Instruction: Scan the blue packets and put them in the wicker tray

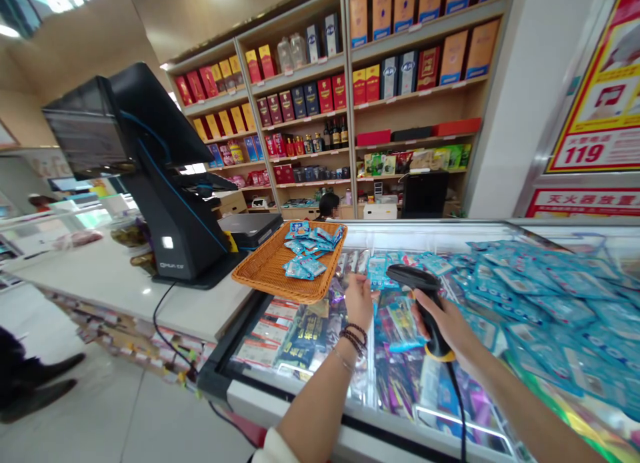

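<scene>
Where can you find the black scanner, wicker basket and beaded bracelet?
Black scanner point(416, 277), head view: upper housing.
Wicker basket point(268, 263), head view: its bare woven bottom.
Beaded bracelet point(355, 337), head view: its dark beads.

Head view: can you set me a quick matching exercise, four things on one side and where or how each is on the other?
1. Barcode scanner
2. Wicker basket
3. Beaded bracelet
4. Point-of-sale terminal

A. Around the left wrist
B. Standing on the white counter
C. Gripped in the right hand
D. Holding blue packets

Pairs: 1-C, 2-D, 3-A, 4-B
</scene>
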Demonstrator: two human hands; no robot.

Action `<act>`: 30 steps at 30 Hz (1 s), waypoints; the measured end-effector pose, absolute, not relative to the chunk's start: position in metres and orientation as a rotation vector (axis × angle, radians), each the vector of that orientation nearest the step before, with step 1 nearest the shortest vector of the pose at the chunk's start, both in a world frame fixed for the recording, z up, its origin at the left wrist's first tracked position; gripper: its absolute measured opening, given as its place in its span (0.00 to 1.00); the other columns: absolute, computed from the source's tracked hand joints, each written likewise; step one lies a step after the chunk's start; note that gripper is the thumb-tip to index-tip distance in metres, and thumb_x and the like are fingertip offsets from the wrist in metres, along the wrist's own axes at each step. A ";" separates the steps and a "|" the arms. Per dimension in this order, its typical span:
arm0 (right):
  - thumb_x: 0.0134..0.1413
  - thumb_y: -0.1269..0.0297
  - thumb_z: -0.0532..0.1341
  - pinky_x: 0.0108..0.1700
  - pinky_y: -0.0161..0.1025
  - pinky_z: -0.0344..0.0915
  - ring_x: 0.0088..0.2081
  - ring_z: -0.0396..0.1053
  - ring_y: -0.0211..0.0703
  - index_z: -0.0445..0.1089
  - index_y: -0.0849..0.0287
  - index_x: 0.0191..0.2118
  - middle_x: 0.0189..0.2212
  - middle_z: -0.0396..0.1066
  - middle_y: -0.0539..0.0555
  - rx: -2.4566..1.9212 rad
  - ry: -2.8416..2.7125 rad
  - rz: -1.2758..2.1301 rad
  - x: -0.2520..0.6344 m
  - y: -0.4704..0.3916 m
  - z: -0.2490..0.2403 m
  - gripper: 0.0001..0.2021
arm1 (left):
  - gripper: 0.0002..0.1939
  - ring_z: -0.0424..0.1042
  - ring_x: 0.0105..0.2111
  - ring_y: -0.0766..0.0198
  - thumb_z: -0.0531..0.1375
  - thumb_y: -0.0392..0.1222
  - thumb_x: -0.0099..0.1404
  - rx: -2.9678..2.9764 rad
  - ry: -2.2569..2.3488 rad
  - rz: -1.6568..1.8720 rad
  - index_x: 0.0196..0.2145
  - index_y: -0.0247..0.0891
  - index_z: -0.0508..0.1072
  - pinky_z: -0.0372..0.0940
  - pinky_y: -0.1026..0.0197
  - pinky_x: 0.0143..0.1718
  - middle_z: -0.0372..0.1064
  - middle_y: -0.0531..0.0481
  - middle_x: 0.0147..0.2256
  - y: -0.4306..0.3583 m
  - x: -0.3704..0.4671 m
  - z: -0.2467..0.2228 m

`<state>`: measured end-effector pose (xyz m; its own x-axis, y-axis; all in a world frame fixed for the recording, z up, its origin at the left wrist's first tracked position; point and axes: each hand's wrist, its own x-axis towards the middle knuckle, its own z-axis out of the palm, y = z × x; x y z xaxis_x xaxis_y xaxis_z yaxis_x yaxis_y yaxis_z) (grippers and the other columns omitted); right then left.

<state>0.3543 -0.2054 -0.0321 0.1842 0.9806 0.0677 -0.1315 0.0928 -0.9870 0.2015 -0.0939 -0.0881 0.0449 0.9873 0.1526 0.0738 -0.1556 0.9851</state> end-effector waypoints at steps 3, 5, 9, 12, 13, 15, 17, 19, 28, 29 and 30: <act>0.39 0.31 0.73 0.15 0.34 0.55 0.13 0.60 0.34 0.70 0.57 0.26 0.15 0.67 0.47 -1.117 -1.023 1.103 0.354 -0.205 -0.034 0.31 | 0.05 0.85 0.35 0.56 0.59 0.43 0.74 1.353 1.089 1.318 0.43 0.43 0.65 0.77 0.58 0.38 0.78 0.50 0.33 -0.093 0.200 -0.091; 0.40 0.30 0.72 0.15 0.34 0.55 0.13 0.60 0.34 0.69 0.56 0.23 0.14 0.67 0.48 -1.116 -1.049 1.116 0.355 -0.205 -0.038 0.31 | 0.08 0.85 0.33 0.55 0.62 0.45 0.73 1.325 1.048 1.366 0.40 0.44 0.65 0.76 0.58 0.36 0.76 0.52 0.30 -0.093 0.200 -0.092; 0.44 0.29 0.70 0.16 0.34 0.56 0.13 0.61 0.34 0.66 0.56 0.19 0.13 0.66 0.49 -1.124 -1.093 1.129 0.357 -0.204 -0.043 0.32 | 0.09 0.84 0.31 0.55 0.64 0.45 0.71 1.290 1.004 1.411 0.38 0.43 0.66 0.75 0.59 0.33 0.75 0.54 0.27 -0.093 0.200 -0.092; 0.40 0.29 0.72 0.15 0.34 0.56 0.13 0.60 0.34 0.67 0.56 0.21 0.14 0.66 0.48 -1.124 -1.053 1.128 0.355 -0.205 -0.040 0.32 | 0.08 0.84 0.30 0.57 0.64 0.44 0.71 1.275 1.003 1.421 0.39 0.43 0.66 0.74 0.61 0.32 0.74 0.54 0.27 -0.094 0.201 -0.092; 0.38 0.30 0.73 0.15 0.34 0.56 0.12 0.60 0.34 0.67 0.56 0.23 0.14 0.66 0.47 -1.124 -1.031 1.124 0.354 -0.205 -0.038 0.31 | 0.08 0.84 0.29 0.57 0.64 0.44 0.71 1.275 1.009 1.421 0.39 0.43 0.67 0.73 0.62 0.31 0.74 0.54 0.28 -0.095 0.201 -0.092; 0.36 0.30 0.74 0.14 0.34 0.55 0.12 0.60 0.34 0.69 0.55 0.25 0.14 0.66 0.46 -1.116 -0.987 1.112 0.353 -0.205 -0.036 0.31 | 0.08 0.83 0.29 0.57 0.64 0.45 0.71 1.280 1.020 1.419 0.40 0.42 0.69 0.72 0.63 0.30 0.75 0.54 0.28 -0.095 0.200 -0.091; 0.35 0.30 0.74 0.14 0.34 0.55 0.12 0.59 0.34 0.69 0.55 0.28 0.14 0.66 0.45 -1.103 -0.938 1.097 0.355 -0.205 -0.034 0.32 | 0.10 0.84 0.29 0.57 0.66 0.47 0.69 1.261 1.045 1.408 0.43 0.41 0.72 0.72 0.63 0.29 0.76 0.52 0.28 -0.095 0.199 -0.088; 0.36 0.30 0.73 0.13 0.34 0.55 0.12 0.59 0.34 0.70 0.55 0.29 0.14 0.66 0.45 -1.086 -0.890 1.076 0.360 -0.206 -0.034 0.32 | 0.14 0.84 0.31 0.55 0.69 0.47 0.66 1.213 1.074 1.390 0.45 0.39 0.74 0.73 0.62 0.30 0.79 0.50 0.30 -0.096 0.199 -0.085; 0.38 0.39 0.75 0.13 0.33 0.55 0.12 0.60 0.34 0.67 0.54 0.28 0.15 0.67 0.45 -1.162 -0.722 0.876 0.437 -0.242 -0.025 0.26 | 0.23 0.84 0.29 0.53 0.71 0.49 0.65 1.056 0.920 1.133 0.53 0.37 0.76 0.79 0.54 0.38 0.81 0.48 0.30 -0.103 0.241 -0.086; 0.38 0.40 0.75 0.13 0.33 0.55 0.12 0.60 0.34 0.66 0.53 0.29 0.15 0.67 0.45 -1.169 -0.695 0.843 0.449 -0.248 -0.023 0.25 | 0.23 0.84 0.30 0.53 0.71 0.49 0.65 1.053 0.902 1.123 0.54 0.37 0.76 0.79 0.53 0.39 0.81 0.48 0.29 -0.104 0.251 -0.087; 0.38 0.40 0.74 0.13 0.33 0.55 0.12 0.59 0.34 0.66 0.53 0.29 0.15 0.67 0.45 -1.176 -0.668 0.811 0.462 -0.255 -0.022 0.25 | 0.24 0.85 0.30 0.52 0.72 0.49 0.64 1.050 0.888 1.111 0.55 0.37 0.76 0.79 0.52 0.40 0.81 0.48 0.29 -0.105 0.262 -0.086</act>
